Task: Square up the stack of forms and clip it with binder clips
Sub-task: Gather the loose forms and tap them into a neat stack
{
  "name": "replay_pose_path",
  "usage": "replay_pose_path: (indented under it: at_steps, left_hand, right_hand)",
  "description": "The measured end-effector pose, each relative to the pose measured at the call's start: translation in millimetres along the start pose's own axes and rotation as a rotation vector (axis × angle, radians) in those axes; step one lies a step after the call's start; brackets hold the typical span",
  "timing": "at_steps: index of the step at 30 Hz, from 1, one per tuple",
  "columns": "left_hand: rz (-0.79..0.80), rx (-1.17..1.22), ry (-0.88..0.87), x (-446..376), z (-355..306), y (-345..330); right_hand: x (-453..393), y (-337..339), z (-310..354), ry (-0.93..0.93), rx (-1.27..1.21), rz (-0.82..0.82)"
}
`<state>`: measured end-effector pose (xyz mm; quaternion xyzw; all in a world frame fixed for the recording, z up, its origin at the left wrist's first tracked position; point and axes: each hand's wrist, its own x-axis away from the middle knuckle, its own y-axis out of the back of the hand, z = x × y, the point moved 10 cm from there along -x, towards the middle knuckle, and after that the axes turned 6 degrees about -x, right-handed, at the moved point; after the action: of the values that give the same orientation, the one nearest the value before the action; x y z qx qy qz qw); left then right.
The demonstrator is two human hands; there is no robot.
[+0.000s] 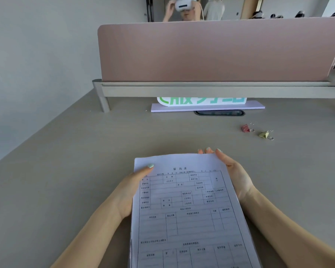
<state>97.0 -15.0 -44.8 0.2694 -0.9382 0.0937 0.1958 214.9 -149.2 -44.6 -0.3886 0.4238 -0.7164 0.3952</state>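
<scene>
A stack of printed forms [188, 215] is held between both hands above the grey desk [70, 171], its top sheet showing a ruled table. My left hand [128, 190] grips the left edge, thumb lying on the top sheet. My right hand [234, 176] clasps the right edge, fingertips curling over the far corner. Two binder clips lie on the desk to the far right, apart from the stack: a red binder clip [246, 128] and a yellow-green binder clip [265, 135] just right of it.
A pink divider panel [217, 53] on a raised shelf [201, 89] bounds the back of the desk. Under the shelf stand a white sign with green letters [201, 102] and a dark cable port [219, 113]. A person with a headset sits behind the panel.
</scene>
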Motion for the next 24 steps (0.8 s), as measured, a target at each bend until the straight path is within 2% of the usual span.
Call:
replay_pose_path:
  at_steps: [6,9,13,18,22,24]
  left_hand:
    - [0.024,-0.014,0.056,-11.9,1.4,-5.9]
    - [0.038,-0.026,0.057,-11.1,4.6,-9.8]
    - [0.031,-0.033,0.067,-12.3,9.2,-4.0]
    - [0.035,-0.067,0.117,-11.8,17.9,0.0]
    - [0.043,-0.1,0.155,-14.1,16.6,-3.2]
    - [0.029,-0.131,0.156,-17.2,11.7,-4.1]
  right_hand:
    - [3.1,3.7,12.7,0.055,0.066,-0.069]
    - [6.4,5.9,10.0,0.031,0.082,-0.06]
    - [6.1,17.5,4.2,-0.004,0.109,-0.144]
    - [6.5,17.0,0.1,-0.017,0.042,-0.153]
    - [4.5,15.4,6.0,0.017,0.046,-0.136]
    - [-0.6,16.3,21.3,0.086,0.139,-0.162]
